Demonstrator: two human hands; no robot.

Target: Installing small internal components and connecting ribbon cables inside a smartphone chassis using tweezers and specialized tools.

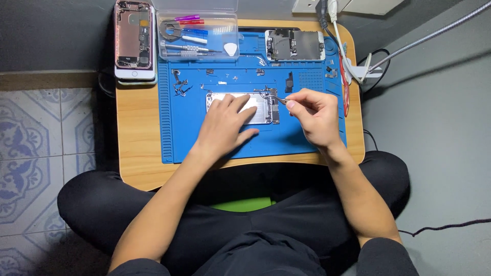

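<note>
An opened phone body [262, 108] with a silvery inner plate lies in the middle of a blue repair mat [204, 143]. My left hand [225, 125] rests flat on it, fingers spread over its left half. My right hand [313, 115] pinches thin metal tweezers [280, 100], whose tip touches the phone's right end, where small dark components show. Tiny screws and small metal parts [180, 86] lie scattered on the mat just above the phone.
A second opened phone part [294, 45] lies at the mat's top right. A clear tool box [197, 37] with screwdrivers and a pick sits at top centre, a stripped phone back [134, 41] left of it. The small wooden table [138, 138] stands over my crossed legs. Cables [345, 71] run along the right edge.
</note>
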